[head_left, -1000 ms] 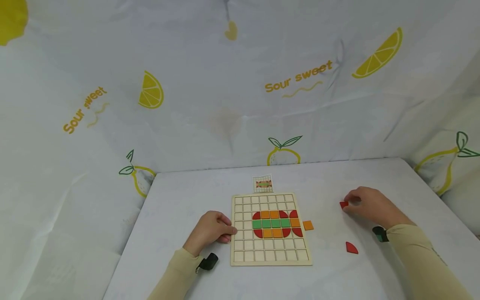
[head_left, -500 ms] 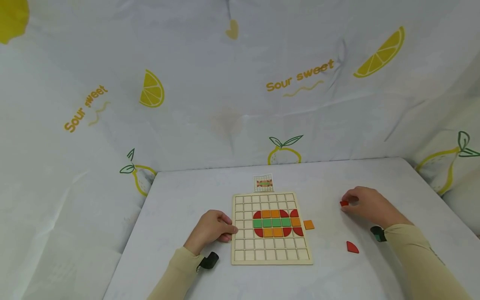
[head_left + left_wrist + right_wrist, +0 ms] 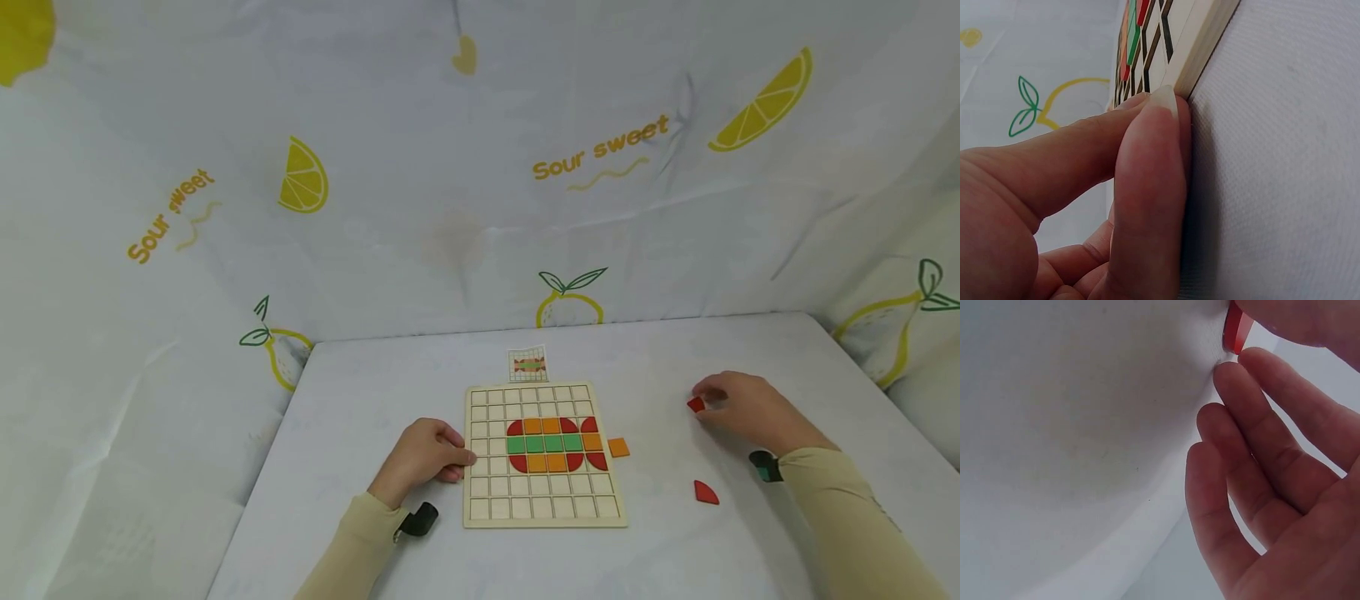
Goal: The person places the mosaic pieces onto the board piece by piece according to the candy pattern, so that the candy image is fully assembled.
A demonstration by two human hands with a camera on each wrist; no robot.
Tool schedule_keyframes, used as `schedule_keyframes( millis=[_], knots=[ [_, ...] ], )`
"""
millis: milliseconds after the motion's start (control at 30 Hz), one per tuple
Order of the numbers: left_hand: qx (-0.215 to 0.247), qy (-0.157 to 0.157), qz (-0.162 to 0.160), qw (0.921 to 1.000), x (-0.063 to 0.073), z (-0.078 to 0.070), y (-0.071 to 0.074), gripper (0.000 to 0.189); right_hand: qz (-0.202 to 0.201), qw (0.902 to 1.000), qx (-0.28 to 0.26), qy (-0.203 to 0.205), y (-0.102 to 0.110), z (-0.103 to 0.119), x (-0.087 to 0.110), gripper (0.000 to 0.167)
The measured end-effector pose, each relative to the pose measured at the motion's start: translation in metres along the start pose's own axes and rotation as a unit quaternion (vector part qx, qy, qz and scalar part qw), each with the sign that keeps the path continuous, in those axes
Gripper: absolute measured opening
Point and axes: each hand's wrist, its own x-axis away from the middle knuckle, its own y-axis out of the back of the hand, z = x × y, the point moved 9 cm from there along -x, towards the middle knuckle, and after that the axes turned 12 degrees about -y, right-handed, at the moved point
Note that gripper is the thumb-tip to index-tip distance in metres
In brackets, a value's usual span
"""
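Note:
A wooden grid board (image 3: 542, 507) lies on the table, holding red, orange and green tiles. At its left edge my left hand (image 3: 423, 454) grips the board between thumb and fingers; the left wrist view shows the thumb (image 3: 1150, 162) against the board's corner edge (image 3: 1194, 56). Off to the right of the board, my right hand (image 3: 750, 408) pinches a small red tile (image 3: 697, 404) low at the table. In the right wrist view part of this red tile (image 3: 1239, 331) shows between thumb and index finger, its full shape hidden; the other fingers are bent loosely.
A red quarter-circle tile (image 3: 706, 492) lies on the table nearer than the right hand. An orange square tile (image 3: 618, 447) sits close by the board's right edge. Behind the board is a small pattern card (image 3: 528, 364). A white printed cloth (image 3: 420, 275) hangs at the back.
My right hand has shifted slightly to the right, and the red tile at its fingertips has turned and moved with it. My left hand stays at the board's edge.

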Motion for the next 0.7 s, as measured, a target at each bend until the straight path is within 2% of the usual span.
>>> schedule_keyframes(
  millis=[200,433,700],
  knots=[
    [0.001,0.001,0.001,1.0000,-0.0004,0.0002,-0.0008,0.032,-0.008,0.9999,0.007,-0.008,0.0004,-0.0007,-0.0027,0.039],
    [0.004,0.001,0.001,1.0000,0.0014,-0.0018,0.0003,0.032,-0.010,0.9999,0.005,-0.007,-0.0033,0.0060,-0.0075,0.032],
    [0.004,-0.001,0.001,1.0000,0.0012,-0.0018,0.0013,0.032,-0.019,0.9993,-0.011,-0.031,-0.0005,-0.0026,-0.0030,0.033]
  ],
)
